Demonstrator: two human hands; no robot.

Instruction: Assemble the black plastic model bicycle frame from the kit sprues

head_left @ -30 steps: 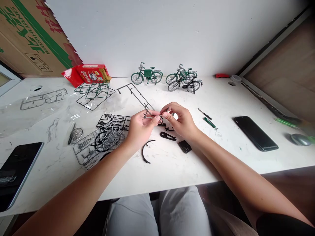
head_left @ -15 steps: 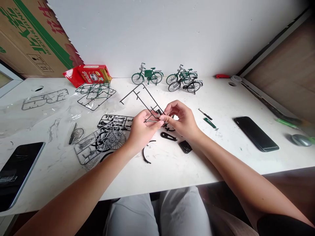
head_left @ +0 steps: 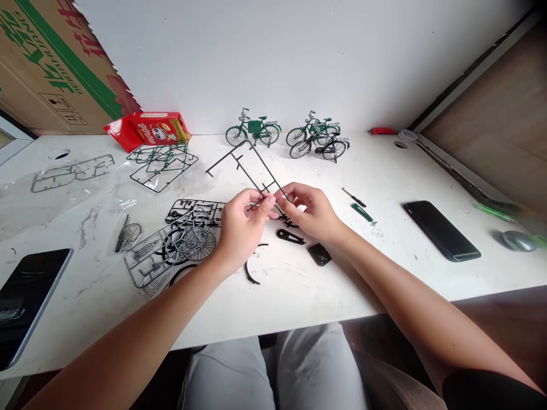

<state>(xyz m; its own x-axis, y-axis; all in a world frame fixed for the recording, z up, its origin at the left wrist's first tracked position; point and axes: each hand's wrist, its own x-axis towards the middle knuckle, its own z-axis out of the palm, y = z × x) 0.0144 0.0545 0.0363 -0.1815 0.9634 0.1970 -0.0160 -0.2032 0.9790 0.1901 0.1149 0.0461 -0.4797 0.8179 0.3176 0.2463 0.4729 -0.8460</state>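
sprue frame (head_left: 252, 178) is up above the surface (head_left: 290, 302), its near end pinched in the left hand (head_left: 243, 223) and right hand (head_left: 315, 212). i'd keep both grips close together and light, since something that thin probably snaps easily.

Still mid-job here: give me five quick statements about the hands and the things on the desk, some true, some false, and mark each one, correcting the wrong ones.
1. The left hand and right hand both hold the thin plastic frame. True.
2. All three toy bikes are green. False: two are green and one is black.
3. The red packet is at the right end of the desk. False: it is at the back left, near the cardboard box.
4. The curved black strip lies between the forearms. True.
5. The phone on the right is under the right forearm. False: it lies apart, further right.
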